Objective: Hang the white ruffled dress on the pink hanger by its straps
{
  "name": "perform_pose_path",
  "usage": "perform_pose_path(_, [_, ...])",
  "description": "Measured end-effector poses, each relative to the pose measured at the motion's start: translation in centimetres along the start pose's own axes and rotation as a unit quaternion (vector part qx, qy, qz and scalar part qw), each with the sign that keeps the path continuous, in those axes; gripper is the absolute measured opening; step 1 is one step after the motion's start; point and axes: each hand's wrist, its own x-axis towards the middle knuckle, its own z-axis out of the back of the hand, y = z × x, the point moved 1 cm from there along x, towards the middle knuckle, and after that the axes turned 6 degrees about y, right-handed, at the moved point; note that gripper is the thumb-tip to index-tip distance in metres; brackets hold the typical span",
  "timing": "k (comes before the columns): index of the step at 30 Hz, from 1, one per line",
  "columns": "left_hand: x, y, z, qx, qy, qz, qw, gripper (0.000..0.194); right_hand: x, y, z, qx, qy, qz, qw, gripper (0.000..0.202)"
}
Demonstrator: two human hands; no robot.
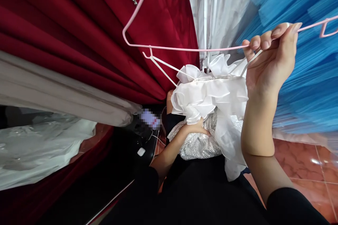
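Seems like the step is steadying the dress on its hanger: left hand (194, 128) at the sequined part of the ruffled white dress (200, 95), fingers half hidden so can't tell how tight. Right hand (271, 63) has its fingers pinching the pink hanger (182, 49). I'd guess the next move calls for a level bar. Then red drape (87, 35), black tabletop (124, 154), blue tulle (311, 88), tiled floor (298, 161).

Head view: worn on the head, faced forward and steeply down over black clothing (211, 193) at six o'clock. Range: close; the right hand (273, 54), toward two o'clock, is set nearer the lens than the left hand (195, 127), just off centre toward four. Field: wide; red cloth (87, 31) is taken in at ten o'clock, blue tulle (306, 91) at three, tiled floor (303, 165) at four.
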Motion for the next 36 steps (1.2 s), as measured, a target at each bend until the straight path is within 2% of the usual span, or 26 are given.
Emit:
perform_pose_path(3, [1.3,0.4,-0.9,0.085,0.036,0.029,0.995,0.05,0.2,0.1,0.2,-0.029,-0.013,-0.004,0.999,0.036])
perform_pose_path(6, [2.7,1.5,-0.7,0.163,-0.013,0.067,0.984,0.034,0.5,-0.3,0.4,0.001,-0.004,0.014,1.0,0.036])
perform_pose_path(9, [4.3,2.6,-0.7,0.225,-0.072,0.115,0.965,0.036,0.5,-0.9,0.3,0.034,0.009,0.007,0.999,0.034])
perform_pose_path(12, [5.9,3.3,-1.0,0.255,-0.091,0.133,0.953,0.039,0.2,-1.4,0.1,0.031,0.007,-0.014,0.999,0.035])
perform_pose_path(15, [7.3,3.6,-1.3,0.252,-0.086,0.117,0.957,0.038,0.0,-1.8,-0.1,-0.009,0.0,-0.013,1.0,0.039])
perform_pose_path(18, [8.2,3.7,-1.3,0.223,-0.07,0.099,0.967,0.038,0.1,-2.1,0.0,0.007,0.007,-0.006,1.0,0.039])
perform_pose_path(21, [8.6,3.6,-0.8,0.173,-0.048,0.085,0.98,0.037,0.3,-2.1,0.1,0.048,0.008,0.017,0.999,0.038])
perform_pose_path(24, [8.6,3.2,-0.1,0.101,-0.032,0.057,0.993,0.036,0.3,-1.8,0.1,0.033,0.016,0.016,0.999,0.038])
perform_pose_path(27, [7.7,2.6,0.6,0.009,-0.012,0.029,0.999,0.037,0.3,-1.3,0.0,0.005,0.012,0.012,1.0,0.038])
perform_pose_path(30, [5.5,2.0,1.4,-0.092,0.005,0.01,0.996,0.04,0.4,-1.1,0.1,0.017,0.005,0.031,0.999,0.039])
perform_pose_path(34, [0.1,1.5,3.5,-0.209,0.002,0.014,0.978,0.064,0.7,-0.9,0.3,0.026,0.028,0.022,0.999,0.037])
perform_pose_path(36, [-3.7,1.4,5.0,-0.248,-0.032,0.041,0.967,0.068,0.8,-0.8,0.4,0.033,0.033,0.011,0.999,0.036])
